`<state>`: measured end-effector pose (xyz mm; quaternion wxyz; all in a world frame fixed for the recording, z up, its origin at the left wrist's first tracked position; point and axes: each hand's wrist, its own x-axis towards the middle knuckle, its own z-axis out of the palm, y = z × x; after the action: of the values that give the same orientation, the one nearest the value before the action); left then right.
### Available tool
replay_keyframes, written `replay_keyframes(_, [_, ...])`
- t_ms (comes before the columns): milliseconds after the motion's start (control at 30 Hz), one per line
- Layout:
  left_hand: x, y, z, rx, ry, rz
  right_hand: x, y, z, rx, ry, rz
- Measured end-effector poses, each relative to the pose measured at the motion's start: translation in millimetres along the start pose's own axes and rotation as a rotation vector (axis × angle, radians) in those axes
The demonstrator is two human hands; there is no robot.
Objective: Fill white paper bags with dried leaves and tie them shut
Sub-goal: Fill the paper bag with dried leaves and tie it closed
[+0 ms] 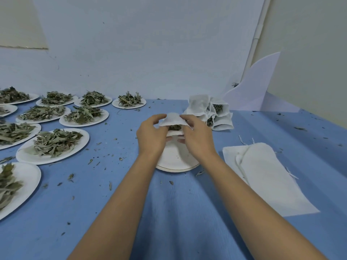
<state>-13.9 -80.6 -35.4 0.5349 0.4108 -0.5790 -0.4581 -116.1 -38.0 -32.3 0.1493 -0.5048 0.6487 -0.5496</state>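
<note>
Where fingers [159, 117] pinch it, bag [171, 119] gapes — nearward.

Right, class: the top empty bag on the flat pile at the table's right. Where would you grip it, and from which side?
Probably pinch the top empty bag at its far rounded edge, coming from the left with the right hand once it frees the open bag. It lies flat, so only an edge gives purchase, and that end is nearest.

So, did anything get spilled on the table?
Yes. Leaf crumbs lie scattered over the blue cloth, off the plates. The filled bags sit in a tumbled heap, some mouths gaping.
</note>
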Motion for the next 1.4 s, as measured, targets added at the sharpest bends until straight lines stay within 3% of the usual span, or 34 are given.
replay_keyframes(200, [29.3, 15.9, -1.4, -0.358, -0.007, -0.221, 23.9, -21.3, 8.0, -0.093, 0.044, -0.138])
replay_keyframes(367, [77.2, 18.6, 17.0, -0.316, -0.008, -0.217, 75.9, -29.0, 22.9, -0.284, 0.029, -0.150])
replay_keyframes(467, [101.2, 9.5, 29.3, -0.290, -0.059, -0.211, 106.4, -22.3, 31.0, -0.523, 0.012, -0.199])
replay_keyframes(567, [123.3, -10.7, 40.4, -0.044, -0.162, -0.212, 126.8, -6.7, 35.5, -0.699, -0.018, -0.229])
replay_keyframes(700, [147.2, -40.2, 45.6, 0.531, -0.319, -0.021, 127.9, 14.7, 41.4, -0.897, -0.185, -0.133])
replay_keyframes(800, [152.1, -52.4, 43.1, 0.835, -0.509, -0.097, 119.0, 22.6, 42.1, -0.981, -0.231, -0.079])
replay_keyframes(900, [146.6, -43.3, 37.2, 0.763, -0.563, -0.110, 115.5, 17.2, 37.6, -0.981, -0.234, -0.116])
replay_keyframes(1033, [126.1, -19.8, 27.2, 0.615, -0.404, -0.101, 106.0, 2.1, 21.3, -0.852, -0.108, -0.279])
replay_keyframes(1233, [56.6, 17.8, 45.8, 0.512, -0.249, 0.224, 72.8, -3.1, -23.0, -0.599, 0.212, -0.166])
replay_keyframes(1300, [31.0, 22.9, 59.0, 0.505, -0.284, 0.268, 58.9, 3.0, -40.6, -0.468, 0.285, -0.079])
replay_keyframes(1400, [-5.3, 21.4, 82.8, 0.538, -0.495, 0.284, 39.9, 12.3, -62.8, -0.206, 0.413, 0.037])
